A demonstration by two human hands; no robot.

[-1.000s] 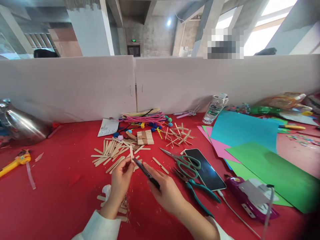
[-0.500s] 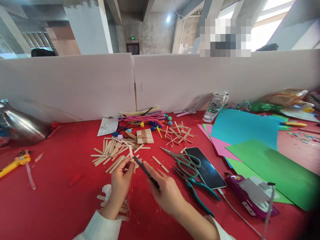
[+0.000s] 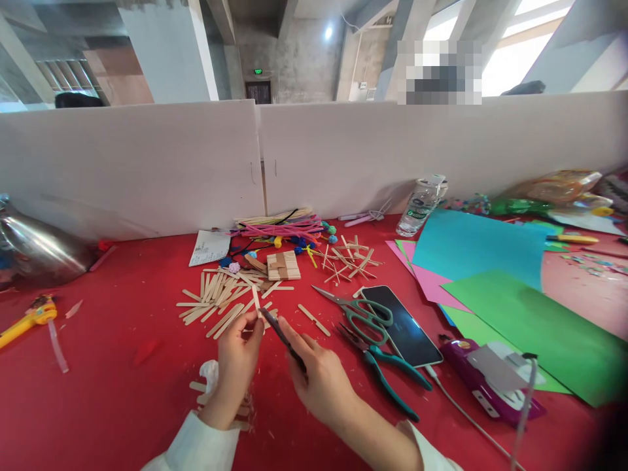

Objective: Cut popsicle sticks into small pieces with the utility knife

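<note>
Between the thumb and fingers of my left hand (image 3: 238,356) a wooden craft stick (image 3: 256,298) is pinched, its free end pointing up and away. My right hand (image 3: 324,383) grips a dark utility knife (image 3: 275,325), whose tip touches or nearly touches the stick by my left fingertips. Beyond my hands lies a loose pile of craft sticks (image 3: 213,293). A single notched stick (image 3: 314,320) rests just past my right hand. Beside my left wrist, several sticks (image 3: 197,387) and a crumpled white piece (image 3: 209,374) are partly hidden by the forearm.
Right of my hands lie green-handled scissors (image 3: 366,315), pliers (image 3: 377,366), a phone (image 3: 402,327) on a cable and a purple device (image 3: 490,379). Coloured paper (image 3: 481,252) and a water bottle (image 3: 420,208) are farther right. A steel kettle (image 3: 39,242) and yellow glue gun (image 3: 29,320) are left.
My right hand and the knife have shifted slightly left and back toward me. My left hand keeps its pinch on the stick. The whole view has moved slightly.
</note>
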